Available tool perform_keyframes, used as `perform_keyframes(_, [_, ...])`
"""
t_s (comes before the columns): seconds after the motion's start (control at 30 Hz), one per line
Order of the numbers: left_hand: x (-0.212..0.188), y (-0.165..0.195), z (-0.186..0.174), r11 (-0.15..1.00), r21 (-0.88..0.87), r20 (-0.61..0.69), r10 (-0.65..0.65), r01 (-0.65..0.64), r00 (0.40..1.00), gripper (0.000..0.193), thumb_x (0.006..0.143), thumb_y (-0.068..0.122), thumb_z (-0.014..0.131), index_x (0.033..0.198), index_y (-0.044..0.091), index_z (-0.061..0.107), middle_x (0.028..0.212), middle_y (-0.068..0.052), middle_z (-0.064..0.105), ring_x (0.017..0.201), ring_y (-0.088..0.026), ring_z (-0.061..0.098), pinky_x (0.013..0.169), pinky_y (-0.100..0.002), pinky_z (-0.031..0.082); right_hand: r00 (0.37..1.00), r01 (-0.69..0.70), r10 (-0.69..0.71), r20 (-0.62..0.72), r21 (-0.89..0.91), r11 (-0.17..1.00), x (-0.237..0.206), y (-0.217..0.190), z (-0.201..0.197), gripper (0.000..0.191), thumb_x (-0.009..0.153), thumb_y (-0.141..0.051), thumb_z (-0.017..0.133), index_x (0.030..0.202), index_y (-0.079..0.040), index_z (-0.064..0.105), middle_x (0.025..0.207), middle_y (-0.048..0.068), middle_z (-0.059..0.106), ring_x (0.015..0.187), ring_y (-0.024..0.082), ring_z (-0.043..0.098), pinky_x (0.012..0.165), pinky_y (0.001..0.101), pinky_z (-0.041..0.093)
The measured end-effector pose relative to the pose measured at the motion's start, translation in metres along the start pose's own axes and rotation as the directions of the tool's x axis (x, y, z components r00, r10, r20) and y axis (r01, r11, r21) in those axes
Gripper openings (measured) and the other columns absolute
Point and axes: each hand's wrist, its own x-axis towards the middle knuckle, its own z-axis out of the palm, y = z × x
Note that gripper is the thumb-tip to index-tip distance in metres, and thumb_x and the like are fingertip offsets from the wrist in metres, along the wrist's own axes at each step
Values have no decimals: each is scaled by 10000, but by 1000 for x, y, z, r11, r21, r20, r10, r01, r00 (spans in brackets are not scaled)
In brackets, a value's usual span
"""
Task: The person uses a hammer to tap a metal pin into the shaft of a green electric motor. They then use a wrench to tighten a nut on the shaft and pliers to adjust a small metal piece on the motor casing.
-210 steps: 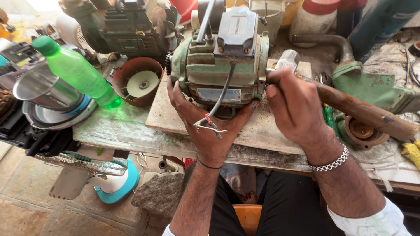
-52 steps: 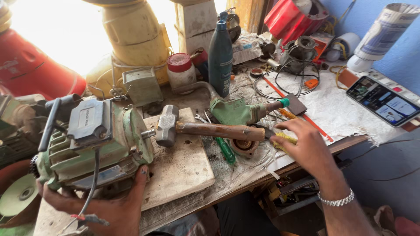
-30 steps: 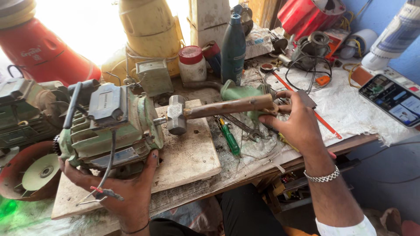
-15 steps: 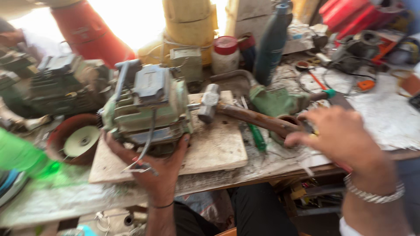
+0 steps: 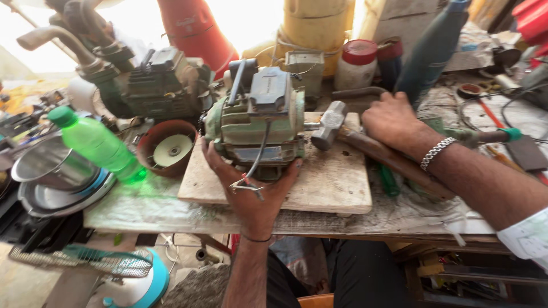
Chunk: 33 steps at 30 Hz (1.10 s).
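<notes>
Nearest the camera, 2 bare forearms reach over the front edge of a cluttered worktop (image 5: 142, 219). The left hand (image 5: 251, 191) is spread open, its palm and fingers pressed against the front face of 1 green electric motor (image 5: 254, 122), with the motor's loose wire ends lying against the palm. The motor stands on 1 wooden board (image 5: 331, 182), toward the board's left end. The right hand (image 5: 394, 122), with a metal bracelet at the wrist, is partly closed and rests over the wooden handle of 1 hammer (image 5: 337, 128); whether it truly grips the handle cannot be told. The hammer's steel head lies on the board just beside the motor's right side. Left of the board sit 1 round red cover (image 5: 165, 148) with a pale disc inside, 1 green plastic bottle (image 5: 97, 142) lying tilted, and a stack of steel bowls (image 5: 51, 177). Behind the motor stand 1 darker engine (image 5: 154, 85), 1 white jar with a red lid (image 5: 357, 63) and 1 tall dark bottle (image 5: 431, 48). Farthest back rise 1 red cylinder (image 5: 188, 28) and 1 yellow container (image 5: 314, 23) against bright daylight.
</notes>
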Motion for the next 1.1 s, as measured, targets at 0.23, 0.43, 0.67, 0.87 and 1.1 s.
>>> perform_keyframes(0.23, [-4, -10, 2, 999, 15, 1, 33, -33, 999, 1364, 690, 443, 991, 1602, -42, 100, 1617, -339, 282, 1531, -458, 387, 1255, -526, 399, 997, 15, -16, 74, 8, 1000, 7, -1, 15, 267, 933, -279, 649, 1140, -134, 736, 1228, 95, 669, 1188, 258, 569, 937, 527, 433])
perform_keyframes(0.43, [-7, -16, 3, 996, 57, -12, 65, -64, 998, 1381, 684, 471, 979, 1601, -37, 80, 1620, -353, 255, 1546, -485, 336, 1247, -560, 382, 994, 40, -43, 104, 27, 999, 9, -1, 11, 209, 1007, -237, 558, 1110, -203, 736, 1149, 16, 732, 1186, 231, 585, 970, 532, 402])
perform_keyframes(0.67, [-8, -21, 1, 991, 52, -12, 126, -125, 992, 1325, 728, 496, 947, 1598, -30, 97, 1619, -347, 256, 1597, -516, 238, 1273, -619, 371, 984, -47, 41, 173, 31, 998, 12, -7, 1, 227, 996, -287, 596, 1068, -235, 805, 1137, -24, 774, 1203, 226, 611, 967, 550, 407])
perform_keyframes(0.87, [-8, -20, 0, 991, 60, -6, 121, -121, 993, 1324, 740, 505, 941, 1589, -51, 91, 1605, -356, 262, 1593, -519, 241, 1264, -629, 378, 959, -115, 79, 273, 117, 986, 22, -10, -7, 237, 981, -255, 627, 1065, -195, 840, 1147, 19, 796, 1194, 269, 676, 1072, 672, 342])
perform_keyframes(1.1, [-8, -16, -5, 994, 54, -7, 97, -96, 995, 1321, 731, 509, 940, 1582, -54, 100, 1614, -372, 239, 1583, -520, 252, 1254, -632, 366, 976, -83, 56, 211, 118, 990, 18, -6, 3, 263, 1004, -250, 564, 1119, -180, 790, 1219, 51, 783, 1207, 268, 703, 1077, 704, 361])
